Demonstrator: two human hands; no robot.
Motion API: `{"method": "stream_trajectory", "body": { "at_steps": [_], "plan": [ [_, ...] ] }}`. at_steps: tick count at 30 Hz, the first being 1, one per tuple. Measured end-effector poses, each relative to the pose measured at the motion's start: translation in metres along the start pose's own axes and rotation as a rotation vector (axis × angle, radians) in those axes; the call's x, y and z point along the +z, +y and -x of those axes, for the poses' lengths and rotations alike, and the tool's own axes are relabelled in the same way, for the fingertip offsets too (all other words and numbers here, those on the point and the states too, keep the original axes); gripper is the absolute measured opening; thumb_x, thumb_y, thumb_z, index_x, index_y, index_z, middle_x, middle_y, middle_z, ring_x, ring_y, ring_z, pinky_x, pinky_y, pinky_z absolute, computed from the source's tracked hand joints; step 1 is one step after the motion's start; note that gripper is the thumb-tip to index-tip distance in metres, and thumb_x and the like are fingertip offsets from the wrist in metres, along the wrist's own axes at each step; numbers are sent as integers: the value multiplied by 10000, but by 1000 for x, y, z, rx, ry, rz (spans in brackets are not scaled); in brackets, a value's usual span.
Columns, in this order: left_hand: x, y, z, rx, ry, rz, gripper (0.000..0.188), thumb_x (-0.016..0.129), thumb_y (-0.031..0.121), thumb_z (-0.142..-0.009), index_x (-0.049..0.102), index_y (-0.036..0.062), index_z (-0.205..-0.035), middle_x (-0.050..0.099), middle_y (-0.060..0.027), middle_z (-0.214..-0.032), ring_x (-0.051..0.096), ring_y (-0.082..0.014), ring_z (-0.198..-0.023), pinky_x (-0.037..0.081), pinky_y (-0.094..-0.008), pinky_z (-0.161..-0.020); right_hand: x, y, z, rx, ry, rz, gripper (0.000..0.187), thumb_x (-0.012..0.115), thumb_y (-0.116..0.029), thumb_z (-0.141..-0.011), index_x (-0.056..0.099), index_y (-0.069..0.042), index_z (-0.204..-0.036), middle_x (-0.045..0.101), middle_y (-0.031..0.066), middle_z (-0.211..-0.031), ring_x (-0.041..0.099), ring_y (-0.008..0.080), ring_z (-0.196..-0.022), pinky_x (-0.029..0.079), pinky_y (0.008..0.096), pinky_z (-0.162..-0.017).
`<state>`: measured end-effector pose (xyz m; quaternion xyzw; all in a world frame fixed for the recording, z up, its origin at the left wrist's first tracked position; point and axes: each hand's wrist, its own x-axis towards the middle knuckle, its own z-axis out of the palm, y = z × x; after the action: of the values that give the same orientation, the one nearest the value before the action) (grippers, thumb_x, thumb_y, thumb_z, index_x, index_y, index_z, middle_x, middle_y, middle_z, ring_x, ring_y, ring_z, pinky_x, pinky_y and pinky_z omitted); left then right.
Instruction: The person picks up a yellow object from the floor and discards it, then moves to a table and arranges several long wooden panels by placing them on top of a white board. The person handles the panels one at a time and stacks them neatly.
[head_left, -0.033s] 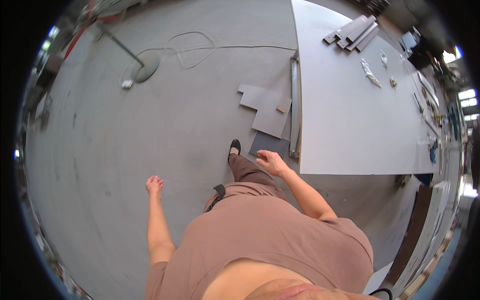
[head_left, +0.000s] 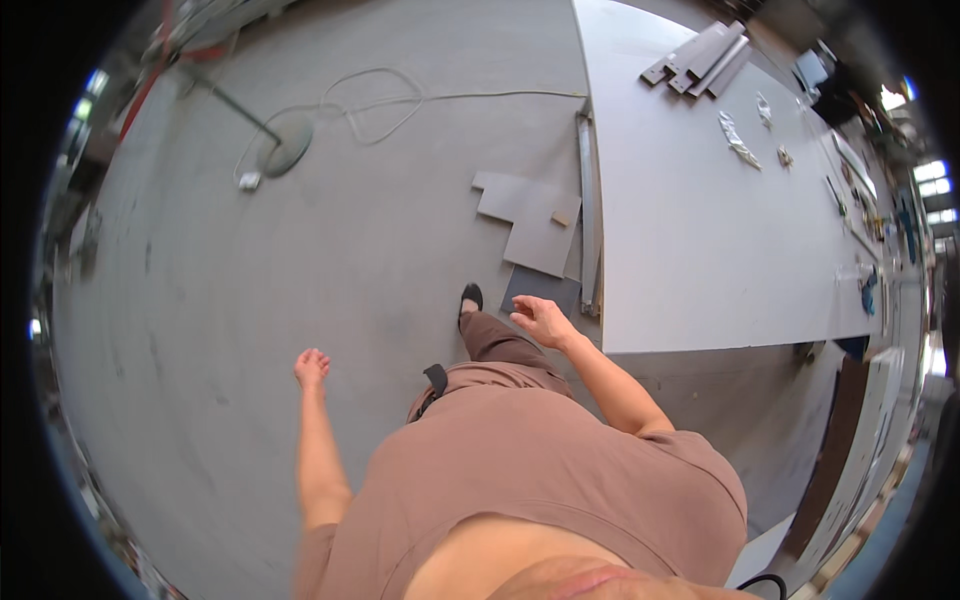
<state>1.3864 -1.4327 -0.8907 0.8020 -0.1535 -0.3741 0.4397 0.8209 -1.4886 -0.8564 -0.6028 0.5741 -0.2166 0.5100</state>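
My left hand (head_left: 312, 368) hangs out to the left over the grey floor (head_left: 230, 300). Its fingers are loosely bent, with nothing visible in them. In front of my body, my right hand (head_left: 543, 322) is held with relaxed, slightly curled fingers, and no object shows in it. It is nearest to a dark grey panel (head_left: 535, 287) lying on the floor and to the near left corner of a large white-topped table (head_left: 720, 270). Neither hand appears to touch anything.
A notched grey panel (head_left: 530, 215) bearing a small tan block (head_left: 560, 219) lies beside the table. Grey bars (head_left: 700, 62) and crumpled silvery pieces (head_left: 738, 140) rest on the tabletop. Ahead left stand a round-based pole (head_left: 285, 145) and a loose cable (head_left: 400, 100). Long boards (head_left: 850, 440) stand at right.
The view has turned slightly, so the pole stand sits a little further left and the table's near edge tilts. Both hands keep nearly the same pose.
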Motion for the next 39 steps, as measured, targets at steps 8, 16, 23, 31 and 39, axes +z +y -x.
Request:
{"method": "stream_trajectory", "body": {
  "at_steps": [8, 16, 23, 31, 39],
  "plan": [
    [141, 47, -28, -143, -494, -444, 428, 655, 196, -940, 530, 15, -1307, 668, -66, -997, 658, -150, -758, 532, -277, -596, -62, -49, -130, -21, 248, 66, 427, 657, -242, -918, 596, 6, -1260, 682, 192, -1135, 658, 291, -1049, 513, 369, -925],
    [210, 133, -183, -77, -540, -856, 342, 651, 196, -935, 554, -21, -1182, 653, -109, -910, 645, -185, -705, 527, -301, -555, -158, -31, -217, 199, 661, 38, 443, 667, -254, -907, 604, 15, -1253, 689, 184, -1147, 683, 271, -1026, 528, 360, -911],
    [384, 318, -315, 19, -487, -648, 146, 600, 140, -934, 547, 15, -884, 545, -52, -663, 560, -158, -509, 446, -281, -403, -216, -27, -242, 324, 951, -79, 457, 660, -275, -888, 613, 12, -1240, 681, 217, -1143, 660, 321, -1073, 520, 393, -925],
    [696, 475, -202, 449, -937, -539, 364, 644, 170, -918, 583, -29, -1216, 664, -84, -961, 636, -142, -768, 514, -253, -633, -328, 29, -242, 497, 1333, 173, 470, 663, -277, -883, 602, 37, -1226, 626, 238, -1233, 593, 383, -1154, 474, 433, -991],
    [877, 494, -9, 367, -1441, -893, 490, 666, 209, -916, 531, -29, -1323, 663, -104, -1088, 667, -197, -940, 537, -332, -798, -498, 116, -276, 779, 1713, 161, 472, 668, -278, -874, 561, 20, -1224, 542, 230, -1309, 508, 401, -1226, 420, 462, -1046]
  ]
}}
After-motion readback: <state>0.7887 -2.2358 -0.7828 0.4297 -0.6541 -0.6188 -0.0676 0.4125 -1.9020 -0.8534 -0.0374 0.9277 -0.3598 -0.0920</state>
